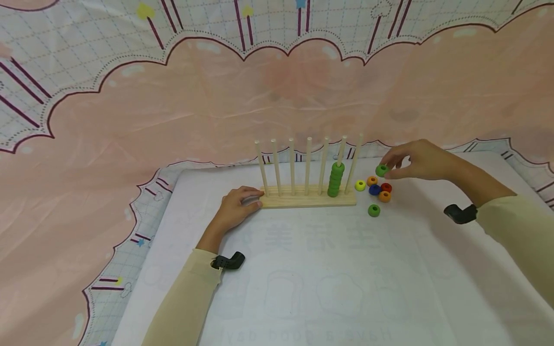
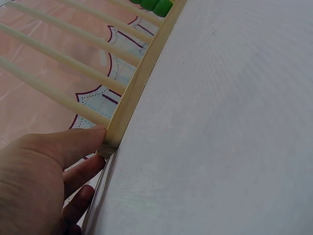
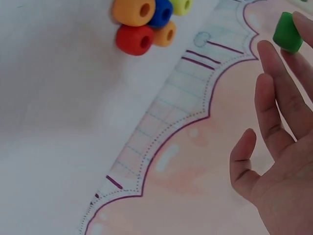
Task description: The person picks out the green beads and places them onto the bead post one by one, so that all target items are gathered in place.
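Observation:
A wooden peg rack (image 1: 309,201) stands on the white sheet, its upright pegs in one row. Several green beads (image 1: 335,179) are stacked on the second peg from the right. At the rack's left end, my left hand (image 1: 233,207) grips the base between thumb and fingers; the left wrist view shows the thumb against the base end (image 2: 108,142). To the right of the rack, my right hand (image 1: 421,161) pinches a single green bead (image 3: 287,33) between thumb and fingertips, raised above the loose beads. Its other fingers spread apart in the right wrist view.
Loose beads lie right of the rack: yellow (image 1: 360,185), blue (image 1: 374,190), red (image 1: 386,188), two orange (image 1: 384,196) and a green one (image 1: 374,210) nearer me. A pink patterned cloth (image 1: 277,105) lies beyond the white sheet (image 1: 303,269).

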`<state>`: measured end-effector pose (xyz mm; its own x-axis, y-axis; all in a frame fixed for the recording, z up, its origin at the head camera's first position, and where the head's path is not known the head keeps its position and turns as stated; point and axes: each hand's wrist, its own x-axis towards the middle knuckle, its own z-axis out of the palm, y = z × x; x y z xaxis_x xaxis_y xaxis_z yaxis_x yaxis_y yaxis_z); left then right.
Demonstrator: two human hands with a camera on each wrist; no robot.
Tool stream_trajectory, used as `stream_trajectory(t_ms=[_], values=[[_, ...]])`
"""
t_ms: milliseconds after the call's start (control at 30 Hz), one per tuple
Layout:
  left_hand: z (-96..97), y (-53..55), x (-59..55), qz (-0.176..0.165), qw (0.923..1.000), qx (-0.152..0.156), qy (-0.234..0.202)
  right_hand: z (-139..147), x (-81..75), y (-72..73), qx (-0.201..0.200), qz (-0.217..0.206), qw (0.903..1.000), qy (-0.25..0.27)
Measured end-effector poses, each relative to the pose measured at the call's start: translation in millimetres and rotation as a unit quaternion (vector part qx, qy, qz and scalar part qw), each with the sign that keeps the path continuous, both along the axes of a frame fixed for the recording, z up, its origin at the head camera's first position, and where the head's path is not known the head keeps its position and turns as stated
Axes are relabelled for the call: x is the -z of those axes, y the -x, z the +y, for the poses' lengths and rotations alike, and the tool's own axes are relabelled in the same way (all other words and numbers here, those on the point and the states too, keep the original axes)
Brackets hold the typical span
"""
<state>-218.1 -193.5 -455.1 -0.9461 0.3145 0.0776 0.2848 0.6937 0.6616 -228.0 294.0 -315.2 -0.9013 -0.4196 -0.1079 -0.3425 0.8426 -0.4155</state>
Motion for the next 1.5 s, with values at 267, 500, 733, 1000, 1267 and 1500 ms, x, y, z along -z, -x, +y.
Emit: stream_trajectory(t_ms=[267, 500, 733, 1000, 1267, 1500], values=[[0.9, -0.5, -0.1, -0.001, 1.0000, 0.000, -0.007, 1.0, -19.0, 1.7, -0.004, 0.030, 0.9996, 0.001], [0.9, 0.8, 1.3, 0.002, 0.9999, -0.001, -0.010, 1.9, -36.0, 3.1, -0.012, 0.056, 0.9984, -0.002], [1.1, 0.9, 1.0, 0.002, 1.0000, 0.000, -0.008, -1.6, -52.8, 7.1, -0.007, 0.066, 0.9978, 0.003], [0.9, 0.2, -0.2, 0.001, 1.0000, -0.001, -0.002, -15.4, -76.2, 9.8, -0.009, 0.104, 0.9942, 0.026], [0.6, 0.3, -0.4, -0.002, 1.0000, -0.002, 0.000, -39.2, -88.9, 14.1, -0.023, 0.106, 0.9923, 0.060], [0.2, 0.3, 0.2, 0.002, 1.0000, 0.000, -0.005, -58.2, -89.1, 15.9, -0.040, 0.102, 0.9916, 0.068]])
